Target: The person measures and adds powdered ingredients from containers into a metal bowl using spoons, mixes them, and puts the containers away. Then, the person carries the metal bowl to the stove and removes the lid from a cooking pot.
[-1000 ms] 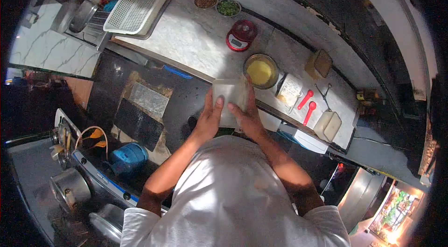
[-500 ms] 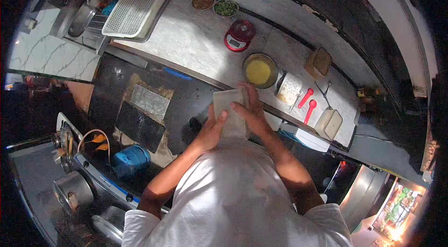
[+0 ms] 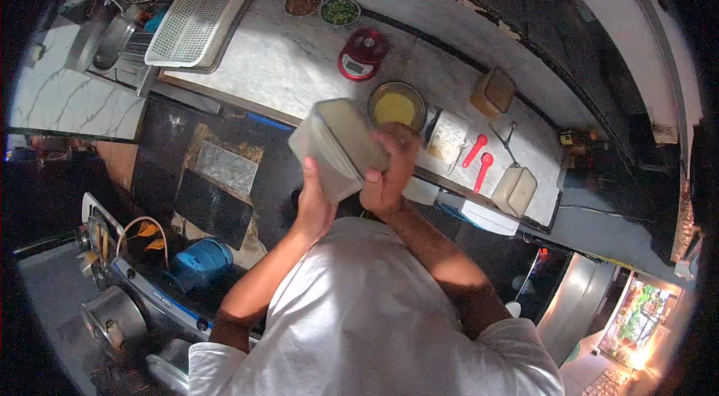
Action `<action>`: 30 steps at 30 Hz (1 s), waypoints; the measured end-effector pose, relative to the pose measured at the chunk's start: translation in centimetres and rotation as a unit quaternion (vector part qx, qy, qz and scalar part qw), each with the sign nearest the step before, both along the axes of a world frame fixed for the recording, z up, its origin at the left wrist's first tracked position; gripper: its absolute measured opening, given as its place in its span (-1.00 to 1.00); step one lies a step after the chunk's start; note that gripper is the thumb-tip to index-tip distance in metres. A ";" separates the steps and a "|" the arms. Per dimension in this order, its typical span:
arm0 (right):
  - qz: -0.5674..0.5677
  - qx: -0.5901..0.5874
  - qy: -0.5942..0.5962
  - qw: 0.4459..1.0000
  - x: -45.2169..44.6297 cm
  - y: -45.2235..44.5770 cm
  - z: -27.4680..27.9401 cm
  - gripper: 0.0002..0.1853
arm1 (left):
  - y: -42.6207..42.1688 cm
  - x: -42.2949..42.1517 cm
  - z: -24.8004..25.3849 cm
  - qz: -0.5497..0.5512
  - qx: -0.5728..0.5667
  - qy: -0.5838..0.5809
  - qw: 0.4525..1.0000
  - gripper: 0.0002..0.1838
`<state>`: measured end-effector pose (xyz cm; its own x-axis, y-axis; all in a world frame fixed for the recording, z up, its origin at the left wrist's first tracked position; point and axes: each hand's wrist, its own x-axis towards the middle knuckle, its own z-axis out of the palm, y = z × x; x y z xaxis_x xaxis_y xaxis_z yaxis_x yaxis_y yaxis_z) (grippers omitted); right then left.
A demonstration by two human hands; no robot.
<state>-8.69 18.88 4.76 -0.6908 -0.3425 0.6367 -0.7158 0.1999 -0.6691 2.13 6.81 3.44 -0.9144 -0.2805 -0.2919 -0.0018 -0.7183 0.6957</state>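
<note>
My left hand (image 3: 316, 205) grips the lower left side of a translucent whitish plastic container (image 3: 322, 153), thumb pressed against its wall. On the opposite side, my right hand (image 3: 393, 171) is closed on the same container near its rim. It is tilted in the air in front of my body, just off the counter's front edge. Whether its lid is on or lifted, I cannot tell. Closest to my right hand on the counter is a metal bowl (image 3: 377, 99) of yellow contents.
On the marble counter (image 3: 277, 52) stand a red kitchen scale (image 3: 362, 54), two small bowls, a handwritten paper (image 3: 448, 137), red measuring spoons (image 3: 475, 150), and two more plastic containers. A white basket (image 3: 196, 22) is at the far left. A stove and blue gas cylinder (image 3: 202, 263) lie lower left.
The container has been raised and tilted, with its broad side turned into view. Both hands have shifted their hold on it. The whole view has moved slightly.
</note>
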 end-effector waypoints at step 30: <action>-0.232 0.375 -0.162 0.883 -37.8 13.3 -16.2 0.48 | -7.3 8.8 -3.8 -0.181 -0.372 -0.254 0.874 -0.30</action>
